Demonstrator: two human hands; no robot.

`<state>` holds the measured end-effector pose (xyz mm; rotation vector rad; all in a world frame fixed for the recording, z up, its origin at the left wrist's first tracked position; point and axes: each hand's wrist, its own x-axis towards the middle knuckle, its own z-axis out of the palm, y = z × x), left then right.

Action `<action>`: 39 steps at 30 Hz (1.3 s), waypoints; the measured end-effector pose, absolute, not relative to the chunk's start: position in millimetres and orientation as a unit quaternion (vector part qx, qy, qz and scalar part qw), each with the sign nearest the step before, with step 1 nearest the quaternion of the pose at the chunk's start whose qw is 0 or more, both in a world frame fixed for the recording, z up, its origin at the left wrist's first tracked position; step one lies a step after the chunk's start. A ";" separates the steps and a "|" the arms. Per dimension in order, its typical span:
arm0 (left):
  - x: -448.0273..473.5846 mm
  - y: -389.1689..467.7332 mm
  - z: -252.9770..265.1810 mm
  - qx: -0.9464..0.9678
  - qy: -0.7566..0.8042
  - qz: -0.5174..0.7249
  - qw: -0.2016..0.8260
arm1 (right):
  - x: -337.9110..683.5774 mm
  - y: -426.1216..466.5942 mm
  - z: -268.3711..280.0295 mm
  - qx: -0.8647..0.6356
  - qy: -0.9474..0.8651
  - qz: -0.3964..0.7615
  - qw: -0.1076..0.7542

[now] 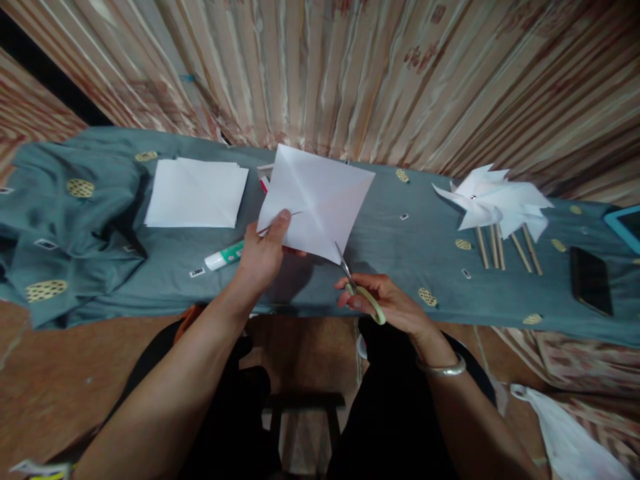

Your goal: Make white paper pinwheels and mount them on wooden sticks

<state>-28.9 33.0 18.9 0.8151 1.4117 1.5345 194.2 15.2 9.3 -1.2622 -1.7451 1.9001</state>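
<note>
A square white sheet of paper point(320, 193) with diagonal creases is held above the cloth by my left hand point(267, 247), thumb on top and fingers beneath. One slit runs inward from the corner near that thumb. My right hand point(380, 297) grips a pair of scissors point(373, 305) with pale green handles. Its blades meet the paper's near corner, one of them lying over the sheet. Partly behind my left hand lies a white and green glue stick point(225, 255).
A stack of white paper point(197, 193) sits at the left on the grey-green cloth point(395, 233). Several paper pinwheels point(500, 200) on sticks lie at the right, near a dark phone point(591, 280) and a blue-edged device point(625, 227). A pleated curtain point(320, 73) hangs behind.
</note>
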 end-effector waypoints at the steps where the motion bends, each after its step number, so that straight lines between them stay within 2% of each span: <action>1: -28.8 33.3 18.3 0.323 0.563 0.623 0.436 | 194.0 15.0 9.5 -0.437 -0.602 0.655 0.134; 39: -25.4 31.6 20.8 0.301 0.572 0.609 0.461 | 192.8 12.5 -1.9 -0.444 -0.569 0.673 0.163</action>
